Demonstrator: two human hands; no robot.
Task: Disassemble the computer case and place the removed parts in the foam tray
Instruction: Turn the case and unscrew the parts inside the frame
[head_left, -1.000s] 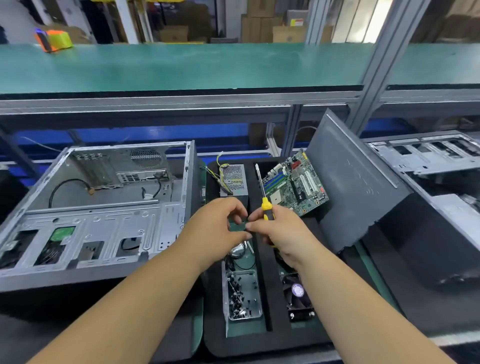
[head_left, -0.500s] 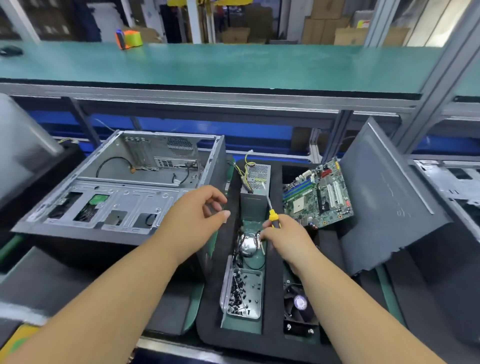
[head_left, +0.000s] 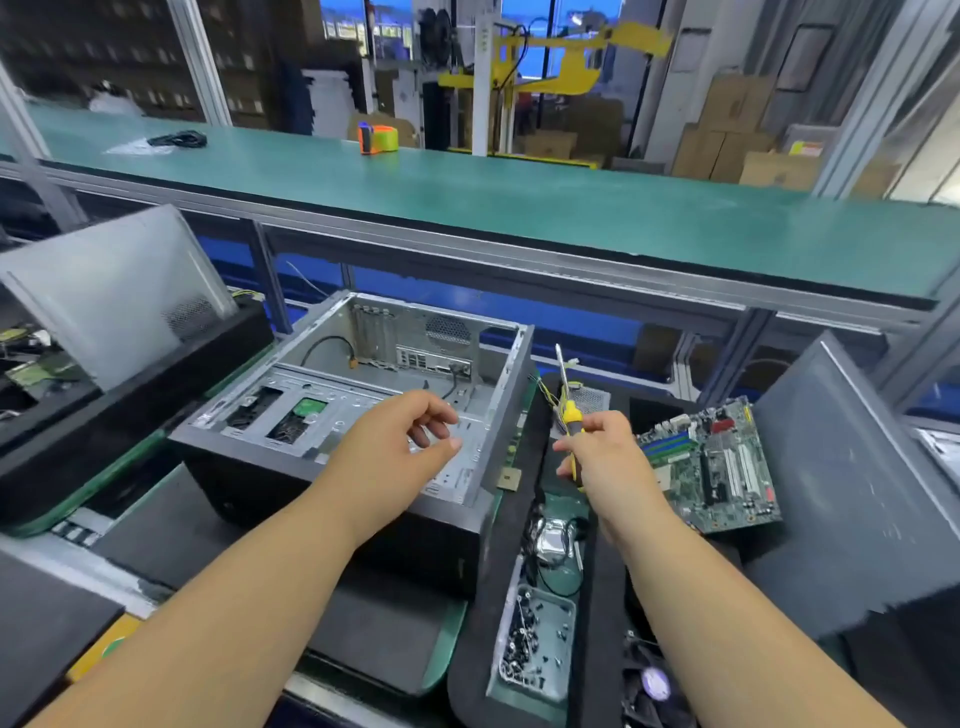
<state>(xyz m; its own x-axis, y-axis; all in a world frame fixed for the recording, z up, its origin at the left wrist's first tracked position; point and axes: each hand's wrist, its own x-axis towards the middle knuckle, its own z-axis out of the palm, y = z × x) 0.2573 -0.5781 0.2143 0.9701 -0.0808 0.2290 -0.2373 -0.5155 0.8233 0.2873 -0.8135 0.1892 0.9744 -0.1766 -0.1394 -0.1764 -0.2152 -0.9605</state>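
A: Left hand (head_left: 395, 447)?

B: Loose, half-curled, gripping nothing. Hovering over the case (head_left: 363, 410), near its right wall, apparently reaching in for whatever is left to strip.

A: Right hand (head_left: 605, 457)?

B: Wrapped round the screwdriver (head_left: 570, 415), yellow handle in the fist, shaft poking up past the fingertips. Held upright, probably to keep the tip away from the parts below and ready for the next screw.

A: And the tray (head_left: 480, 597)?

B: Directly under the right hand, just right of the left fingers. Already loaded: board (head_left: 717, 467) propped at a slant beyond the right knuckles, screw dish (head_left: 537, 644) and fan (head_left: 652, 680) back toward the wrist.

A: Side panel (head_left: 852, 483)?

B: Leaning far right, likely parked clear of the work.

A: Case open?

B: Yes, lying on its side, open face up, mostly gutted. Cables and a green part still inside, ahead of the left fingers.
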